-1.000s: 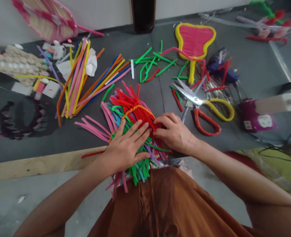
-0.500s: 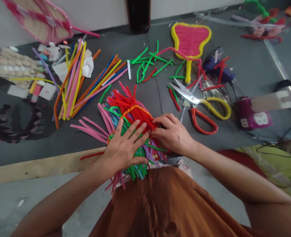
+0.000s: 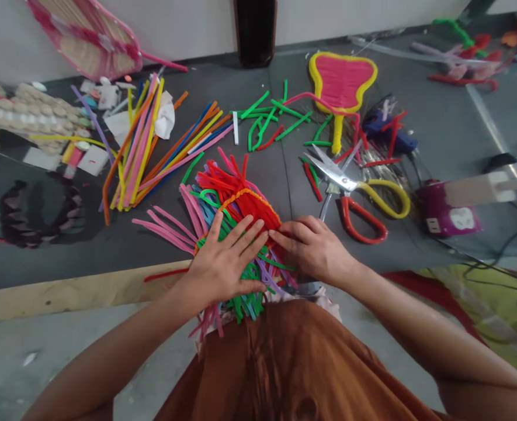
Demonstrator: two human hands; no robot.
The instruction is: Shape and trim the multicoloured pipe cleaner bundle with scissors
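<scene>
A woven piece of pipe cleaners [image 3: 252,210] in red, green, pink, blue and purple lies at the table's front edge, its loose ends fanning out on several sides. A twisted orange strand borders the red part. My left hand [image 3: 225,260] rests flat on the piece with fingers spread, covering its middle. At its right border, my right hand [image 3: 317,248] has thumb and fingers pinched together on the edge of the red pipe cleaners; the fingertips partly hide what is between them. Scissors [image 3: 350,186] with one red and one yellow handle lie open just beyond my right hand.
Loose pipe cleaners [image 3: 142,152] lie in bundles at the left, with short green pieces [image 3: 269,114] at the back. A pink fan shape with yellow trim [image 3: 341,82] lies behind the scissors. A blue glue gun [image 3: 392,131] and purple power socket [image 3: 448,213] are at the right.
The whole view has shifted slightly, so things sit a little lower and further right. My right fingers have moved slightly along the red edge; my left hand stays flat on the piece.
</scene>
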